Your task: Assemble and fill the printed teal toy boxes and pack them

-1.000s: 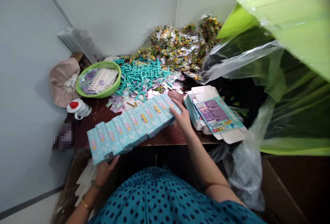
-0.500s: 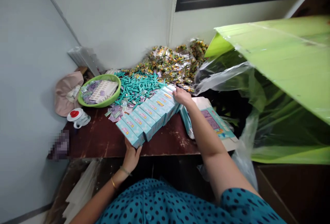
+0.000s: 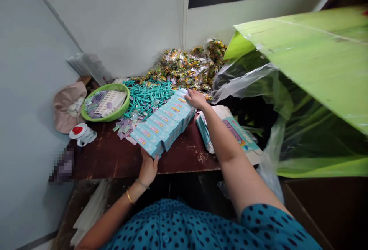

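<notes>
Right now the row of teal boxes (image 3: pixel 164 122) is lying on the brown surface (image 3: pixel 109 158) as one long slanted line, its long axis running from near-left to far-right. The two hands are sitting at opposite ends of that axis. The left hand (image 3: pixel 148 167) is coming up from the near edge of the surface, and its grip is cupping the nearest box, loosely open, with the fingers pressing against the box's end face; whether any fingertips are curling underneath is hidden. The right hand (image 3: pixel 195 98) is reaching across to the far end, palm down, its grip spread flat and open over the last boxes, not closing around any one of them. So the row is being squeezed lengthwise between the two hands, each hand touching only its own end while the middle boxes are going untouched. Whether the row is resting fully on the surface or lifting slightly cannot be told.

Just right of the row, under the right forearm, a stack of flat cartons (image 3: pixel 244 138) is lying. To the far left of the row a heap of teal sticks (image 3: pixel 145 94) is spreading out, with a green basin (image 3: pixel 115 114) left of that and a pile of shiny packets (image 3: pixel 186 64) beyond. A big green bag (image 3: pixel 301 58) is filling the right side.
</notes>
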`<control>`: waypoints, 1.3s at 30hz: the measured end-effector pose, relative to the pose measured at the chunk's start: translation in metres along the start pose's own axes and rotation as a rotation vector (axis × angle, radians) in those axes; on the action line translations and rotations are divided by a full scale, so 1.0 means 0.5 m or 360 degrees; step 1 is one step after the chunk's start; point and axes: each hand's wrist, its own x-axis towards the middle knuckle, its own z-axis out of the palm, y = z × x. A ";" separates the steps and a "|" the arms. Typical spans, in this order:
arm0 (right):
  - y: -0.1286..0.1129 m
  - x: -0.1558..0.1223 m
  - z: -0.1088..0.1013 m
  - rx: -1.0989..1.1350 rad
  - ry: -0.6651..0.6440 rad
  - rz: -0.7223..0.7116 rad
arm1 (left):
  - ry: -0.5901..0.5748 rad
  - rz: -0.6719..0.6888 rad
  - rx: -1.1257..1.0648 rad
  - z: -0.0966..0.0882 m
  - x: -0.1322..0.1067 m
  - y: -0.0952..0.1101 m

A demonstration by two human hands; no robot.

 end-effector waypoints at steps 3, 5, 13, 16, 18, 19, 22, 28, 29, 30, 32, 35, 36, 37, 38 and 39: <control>0.053 0.044 -0.032 -0.0034 -0.0049 0.0076 | -0.0015 0.0019 0.0011 0.045 0.022 0.049; 0.073 0.057 -0.050 -0.0040 -0.0048 0.0121 | -0.0045 0.0085 -0.0017 0.058 0.025 0.068; 0.031 0.034 -0.023 -0.0039 -0.0025 0.0041 | 0.0343 0.0245 0.0045 -0.013 0.045 0.030; 0.044 0.043 -0.025 -0.0043 -0.0002 0.0049 | 0.0408 0.0321 0.0181 -0.014 0.080 0.061; 0.076 0.061 -0.041 -0.0046 0.0031 0.0130 | 0.0335 0.0451 0.0321 0.008 0.102 0.106; 0.094 0.070 -0.050 -0.0048 0.0048 0.0183 | 0.0302 0.0509 0.0372 0.023 0.112 0.129; 0.140 0.094 -0.069 -0.0054 0.0082 0.0287 | 0.0349 0.0574 0.0406 0.068 0.131 0.168; 0.133 0.094 -0.071 -0.0124 0.0191 0.0359 | 0.0391 0.0677 0.0494 0.080 0.107 0.064; 0.122 0.091 -0.068 -0.0168 0.0254 0.0332 | 0.0343 0.0650 0.0483 0.073 0.096 0.042; 0.110 0.088 -0.064 -0.0213 0.0315 0.0271 | 0.0294 0.0616 0.0452 0.064 0.086 0.023; 0.091 0.085 -0.052 -0.0267 0.0340 0.0108 | 0.0240 0.0580 0.0351 0.046 0.072 0.004; 0.088 0.090 -0.036 -0.0172 0.0106 0.0137 | 0.0321 0.0640 0.0200 0.025 0.084 0.017; 0.096 0.095 -0.033 -0.0126 0.0034 0.0225 | 0.0368 0.0660 0.0173 0.021 0.096 0.029; 0.105 0.101 -0.032 -0.0089 -0.0024 0.0311 | 0.0410 0.0669 0.0162 0.019 0.109 0.041; 0.116 0.107 -0.032 -0.0065 -0.0066 0.0380 | 0.0444 0.0665 0.0167 0.018 0.122 0.053; 0.126 0.113 -0.033 -0.0055 -0.0099 0.0424 | 0.0467 0.0657 0.0186 0.020 0.132 0.063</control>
